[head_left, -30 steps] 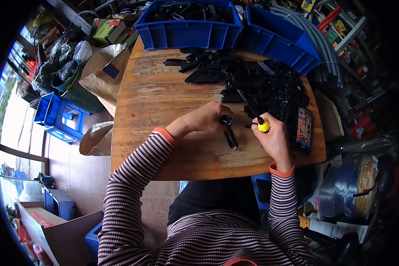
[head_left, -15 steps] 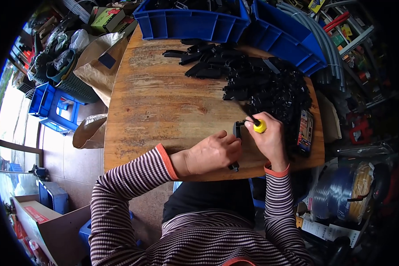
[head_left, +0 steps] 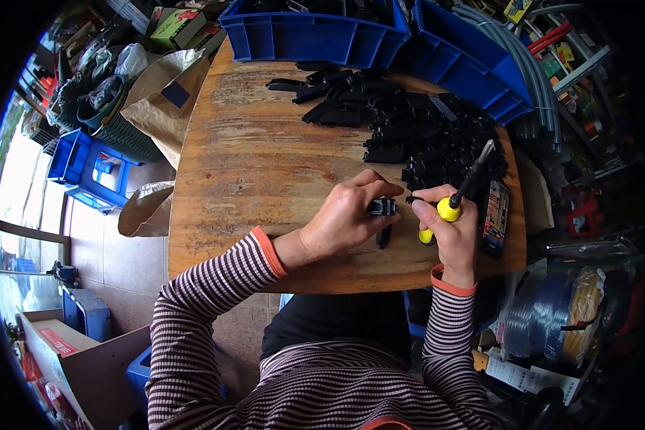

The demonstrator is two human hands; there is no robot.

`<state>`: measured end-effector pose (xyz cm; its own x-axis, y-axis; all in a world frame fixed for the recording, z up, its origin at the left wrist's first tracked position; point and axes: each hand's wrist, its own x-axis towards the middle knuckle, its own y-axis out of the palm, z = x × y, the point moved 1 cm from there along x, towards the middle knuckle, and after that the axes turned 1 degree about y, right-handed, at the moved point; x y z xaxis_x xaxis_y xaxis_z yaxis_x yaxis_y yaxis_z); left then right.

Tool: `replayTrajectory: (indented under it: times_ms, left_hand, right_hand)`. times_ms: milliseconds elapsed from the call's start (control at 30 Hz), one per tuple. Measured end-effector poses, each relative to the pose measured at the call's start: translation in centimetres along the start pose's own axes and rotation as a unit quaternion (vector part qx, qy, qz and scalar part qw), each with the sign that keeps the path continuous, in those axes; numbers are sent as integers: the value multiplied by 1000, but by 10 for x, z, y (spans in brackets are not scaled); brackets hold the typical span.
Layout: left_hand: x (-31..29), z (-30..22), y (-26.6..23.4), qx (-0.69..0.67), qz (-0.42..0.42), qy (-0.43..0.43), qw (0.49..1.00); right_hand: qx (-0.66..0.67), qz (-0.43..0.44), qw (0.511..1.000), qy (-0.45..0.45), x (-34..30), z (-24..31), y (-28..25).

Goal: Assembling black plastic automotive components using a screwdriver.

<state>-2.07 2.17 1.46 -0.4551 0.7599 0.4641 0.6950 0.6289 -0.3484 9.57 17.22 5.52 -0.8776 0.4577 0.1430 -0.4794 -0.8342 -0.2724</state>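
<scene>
Between the fingers of my left hand (head_left: 346, 217) is a black plastic part (head_left: 383, 207), its end turned toward my right hand. Another dark piece (head_left: 384, 236) shows just below those fingers; whether it belongs to the same part I cannot tell. My right hand (head_left: 451, 233) is closed around a screwdriver with a yellow handle (head_left: 448, 209), its shaft slanting up and away to the right. A small black piece (head_left: 413, 200) is pinched between that hand's thumb and forefinger, a short gap from the held part.
A heap of black plastic parts (head_left: 401, 132) covers the table's (head_left: 258, 172) far right. A flat device with a colourful screen (head_left: 494, 215) lies right of my right hand. Two blue crates (head_left: 315, 39) stand at the back. Brown paper bags (head_left: 158, 107) are at the left.
The screwdriver has swung from pointing up-left to pointing up-right. My left hand has moved up and turned the part it holds. My right hand has shifted slightly right.
</scene>
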Motion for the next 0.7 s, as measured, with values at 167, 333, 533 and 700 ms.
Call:
replayTrajectory:
  times_ms: [167, 333, 533, 700]
  left_hand:
    - [-3, -1, -14, 84, 76, 24, 993]
    - [-17, -11, 1, 217, 158, 227, 936]
    - [-19, -3, 7, 242, 260, 196, 914]
    - [-25, -2, 8, 269, 234, 223, 907]
  right_hand:
    - [-164, -23, 977, -132, 10, -7, 8]
    - [-254, 29, 955, -151, 10, -28, 17]
    - [-309, 54, 930, -190, 11, -27, 19]
    - [-304, 168, 917, -196, 26, -19, 6]
